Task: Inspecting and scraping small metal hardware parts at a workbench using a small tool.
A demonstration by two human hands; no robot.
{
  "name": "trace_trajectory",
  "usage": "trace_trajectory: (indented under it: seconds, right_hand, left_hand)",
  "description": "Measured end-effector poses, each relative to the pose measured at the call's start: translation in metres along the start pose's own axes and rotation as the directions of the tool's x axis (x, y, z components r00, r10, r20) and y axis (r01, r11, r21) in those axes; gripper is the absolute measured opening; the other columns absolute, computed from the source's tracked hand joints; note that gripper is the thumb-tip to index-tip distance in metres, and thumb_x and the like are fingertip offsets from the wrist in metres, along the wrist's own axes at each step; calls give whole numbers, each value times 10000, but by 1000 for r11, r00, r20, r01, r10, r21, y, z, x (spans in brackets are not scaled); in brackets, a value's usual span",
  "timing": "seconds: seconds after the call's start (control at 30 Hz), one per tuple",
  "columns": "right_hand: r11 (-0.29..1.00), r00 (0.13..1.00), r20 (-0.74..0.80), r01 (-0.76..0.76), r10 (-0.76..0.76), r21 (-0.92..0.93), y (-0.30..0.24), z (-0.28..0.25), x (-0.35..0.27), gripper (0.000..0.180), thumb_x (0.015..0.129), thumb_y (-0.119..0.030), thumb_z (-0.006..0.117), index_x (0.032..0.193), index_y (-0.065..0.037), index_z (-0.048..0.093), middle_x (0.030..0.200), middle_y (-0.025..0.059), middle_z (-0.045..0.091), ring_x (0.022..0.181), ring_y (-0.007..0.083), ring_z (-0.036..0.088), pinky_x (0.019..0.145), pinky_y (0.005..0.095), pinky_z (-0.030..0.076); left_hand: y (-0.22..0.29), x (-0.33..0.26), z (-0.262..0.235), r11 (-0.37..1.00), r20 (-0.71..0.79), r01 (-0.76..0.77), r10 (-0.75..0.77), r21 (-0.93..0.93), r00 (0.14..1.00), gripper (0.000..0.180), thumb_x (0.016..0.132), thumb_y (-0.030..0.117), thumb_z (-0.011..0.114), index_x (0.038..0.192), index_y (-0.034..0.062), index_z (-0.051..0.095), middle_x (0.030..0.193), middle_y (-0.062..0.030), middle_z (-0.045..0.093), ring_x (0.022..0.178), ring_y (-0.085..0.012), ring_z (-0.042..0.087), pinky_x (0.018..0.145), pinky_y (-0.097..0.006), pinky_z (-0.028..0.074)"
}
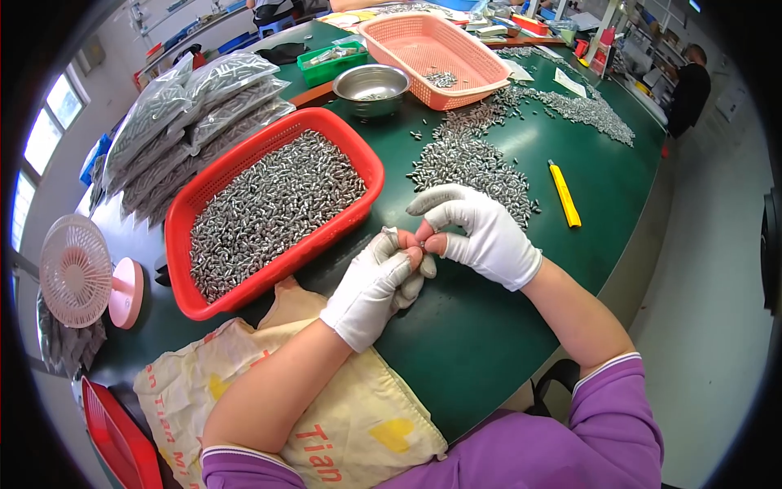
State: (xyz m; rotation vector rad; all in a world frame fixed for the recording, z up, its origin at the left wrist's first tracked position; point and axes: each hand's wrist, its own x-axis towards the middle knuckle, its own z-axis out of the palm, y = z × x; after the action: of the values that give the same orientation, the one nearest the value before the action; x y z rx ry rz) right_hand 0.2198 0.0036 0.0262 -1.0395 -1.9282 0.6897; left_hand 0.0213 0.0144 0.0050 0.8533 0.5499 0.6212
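Observation:
White gloves with bare thumb and fingertips cover my left hand [371,285] and my right hand [485,236]. Both hands meet above the green table, thumbs and forefingers pinched together around a tiny metal part [422,244], mostly hidden by the fingertips. Left of them stands a red plastic basket [186,281] full of small silvery metal parts [277,204]. Beyond my right hand, a loose pile of similar parts [468,167] lies on the green table [481,350].
A yellow cutter [564,194] lies at right. Farther back are a steel bowl [371,88], a pink basket [436,61] and a green box [332,63]. Bagged parts [195,106] are stacked at left, near a pink fan [77,269]. Printed cloth [326,407] lies under my left forearm.

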Motion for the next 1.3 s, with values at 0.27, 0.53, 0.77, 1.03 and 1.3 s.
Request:
trace_trajectory:
  seconds: [0.27, 0.53, 0.77, 1.03, 1.3]
  right_hand:
    - [991, 991, -31, 132, -133, -31, -2, 0, 2, 180, 742, -85, 750, 914, -82, 697, 1007, 86, 639, 944, 239, 617, 827, 333, 500]
    - [972, 977, -84, 180, -194, -151, -3, -5, 2, 189, 710, -61, 768, 872, -66, 670, 1023, 90, 636, 950, 249, 618, 832, 348, 495]
    - [904, 930, -37, 345, -365, -253, -3, -3, 8, 193, 677, -64, 764, 842, -80, 666, 943, 84, 642, 870, 280, 621, 764, 371, 503]
    - [877, 949, -253, 50, -191, -477, 5, -14, 4, 162, 687, -17, 737, 831, -68, 684, 981, 93, 650, 920, 272, 621, 809, 351, 502]
    - [754, 970, -241, -131, -37, -644, 19, -23, -2, 95, 709, -131, 726, 787, -90, 690, 989, 89, 645, 945, 281, 603, 844, 372, 484]
  left_hand:
    - [1, 0, -1, 1000, 13, 13, -13, 4, 1000, 247, 891, 282, 661, 1013, 128, 511, 838, -5, 560, 586, -60, 390, 528, -192, 304]
    - [-1, 0, -3, 1000, 37, -28, 28, 3, 999, 237, 919, 299, 618, 1032, 123, 508, 842, -6, 567, 589, -65, 384, 528, -196, 303]
    - [-1, 1, -4, 999, 35, -12, 13, -30, 999, 256, 917, 316, 620, 1049, 119, 524, 841, -3, 571, 585, -64, 389, 526, -194, 309]
    - [-1, 1, -1, 997, 29, -56, 57, -45, 998, 229, 906, 296, 637, 998, 127, 513, 855, -22, 583, 580, -75, 393, 521, -202, 314]
    - [-1, 1, -1, 998, 19, -42, 42, -39, 999, 234, 904, 282, 641, 1014, 128, 504, 871, -28, 586, 587, -71, 392, 521, -204, 316]
